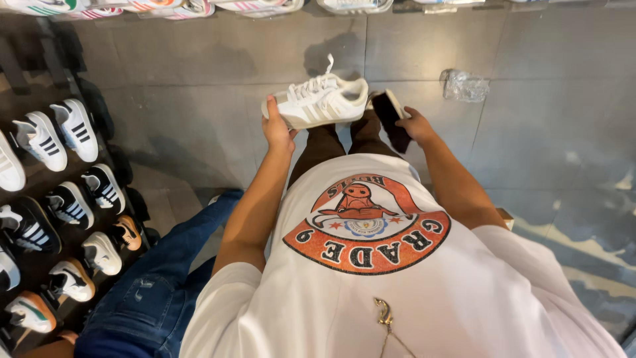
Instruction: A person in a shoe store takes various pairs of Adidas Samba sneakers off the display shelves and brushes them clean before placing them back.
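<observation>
My left hand (277, 126) grips the heel end of a white sneaker (322, 99) with pale stripes and loose white laces, held out level in front of me. My right hand (416, 124) holds a dark flat object with a light edge (389, 114), which looks like a brush or small pad, just right of the sneaker's toe end. The two held things nearly touch. Below them I see my brown trousers and white printed shirt.
Wall shelves on the left (59, 199) carry several black and white sneakers. More shoes line the top edge (165, 8). A person's leg in blue jeans (159, 285) stands at my lower left. Crumpled clear plastic (465, 85) lies on the grey tiled floor.
</observation>
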